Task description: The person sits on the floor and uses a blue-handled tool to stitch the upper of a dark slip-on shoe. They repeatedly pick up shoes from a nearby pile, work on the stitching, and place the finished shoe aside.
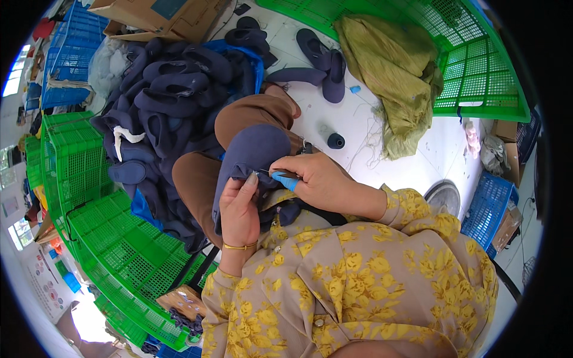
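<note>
A dark navy fabric slipper (259, 146) lies over my lap, its sole end toward the knees. My left hand (240, 209) is closed on the slipper's edge, with the thumb pressed on the cloth near its opening. Beside it, my right hand (325, 182) is closed on a small, dark, thin pointed tool (286, 174), its tip close to the left thumb. The tool's exact kind is too small to make out. A blue cover (284, 181) wraps a finger of the right hand.
At the left is a big heap of navy slippers (173, 89), beside green crates (131, 250). More slippers (325, 62) lie ahead on the white floor near a dark thread spool (336, 141). An olive sack (391, 71) leans against a green crate (477, 77) at right.
</note>
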Available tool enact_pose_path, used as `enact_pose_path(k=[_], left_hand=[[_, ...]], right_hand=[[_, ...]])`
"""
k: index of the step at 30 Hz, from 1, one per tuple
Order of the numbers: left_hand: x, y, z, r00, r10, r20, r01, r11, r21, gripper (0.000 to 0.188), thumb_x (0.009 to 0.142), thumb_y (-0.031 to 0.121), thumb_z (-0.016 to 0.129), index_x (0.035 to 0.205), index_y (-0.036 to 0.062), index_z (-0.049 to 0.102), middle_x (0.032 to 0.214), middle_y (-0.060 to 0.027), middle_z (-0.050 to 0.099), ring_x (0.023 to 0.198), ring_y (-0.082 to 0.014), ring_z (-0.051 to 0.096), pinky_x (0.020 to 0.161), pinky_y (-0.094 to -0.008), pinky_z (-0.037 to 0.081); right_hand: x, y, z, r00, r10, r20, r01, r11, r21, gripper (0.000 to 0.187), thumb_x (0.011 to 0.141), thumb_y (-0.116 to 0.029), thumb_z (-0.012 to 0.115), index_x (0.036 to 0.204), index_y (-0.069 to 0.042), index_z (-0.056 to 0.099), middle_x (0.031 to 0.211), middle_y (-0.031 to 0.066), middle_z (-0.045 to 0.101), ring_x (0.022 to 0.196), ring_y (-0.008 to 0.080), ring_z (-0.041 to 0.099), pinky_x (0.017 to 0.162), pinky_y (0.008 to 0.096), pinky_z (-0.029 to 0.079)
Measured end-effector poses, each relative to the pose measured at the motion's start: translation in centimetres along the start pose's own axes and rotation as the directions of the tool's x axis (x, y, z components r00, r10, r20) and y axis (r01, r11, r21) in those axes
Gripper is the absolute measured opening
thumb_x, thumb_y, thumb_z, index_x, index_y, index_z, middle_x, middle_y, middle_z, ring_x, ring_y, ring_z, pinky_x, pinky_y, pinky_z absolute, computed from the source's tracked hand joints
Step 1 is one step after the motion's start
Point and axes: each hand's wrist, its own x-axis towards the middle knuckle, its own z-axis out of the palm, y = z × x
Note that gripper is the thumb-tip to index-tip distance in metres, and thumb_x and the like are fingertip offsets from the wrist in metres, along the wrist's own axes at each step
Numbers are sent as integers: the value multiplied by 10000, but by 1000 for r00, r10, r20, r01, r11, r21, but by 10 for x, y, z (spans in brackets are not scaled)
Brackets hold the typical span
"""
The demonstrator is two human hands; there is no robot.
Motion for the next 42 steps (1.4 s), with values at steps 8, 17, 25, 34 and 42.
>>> enact_pose_path(k=[8,17,25,34,42], left_hand=[[0,-3,-5,1000,10,11,-10,1000,10,235,958,94,575,1183,34,599,1140,-59,651,1025,-167,608,894,-345,493],[0,-3,-2,999,33,18,-33,999,17,219,956,88,575,1162,19,602,1141,-69,650,1026,-168,608,888,-345,496],[-1,3,0,999,-12,51,13,1000,-21,158,957,97,575,1087,11,605,1119,-78,648,1018,-180,605,888,-355,487],[-1,-5,-2,999,41,15,-41,999,5,224,958,107,584,1159,9,587,1142,-75,646,1021,-171,607,854,-339,494],[-6,-3,12,996,77,-46,-80,994,-71,165,938,44,617,1099,14,635,1081,-48,665,970,-106,599,914,-257,451]], right_hand=[[2,1,3,997,-66,-42,66,998,11,179,796,-43,598,963,-36,662,796,189,648,722,367,627,635,413,484],[8,-5,5,999,-45,-27,44,998,-53,122,804,-57,590,911,-47,647,770,175,647,746,373,630,642,448,482],[6,20,26,988,-125,-94,122,992,-32,280,796,27,553,1039,-106,591,823,132,655,744,345,637,633,386,489],[6,16,26,994,-66,-86,63,997,-34,210,850,-1,575,1035,-97,556,794,126,637,728,339,642,619,365,484],[7,15,37,991,-53,-125,66,992,104,316,892,-12,525,1183,-73,420,837,157,636,753,357,661,637,403,492]])
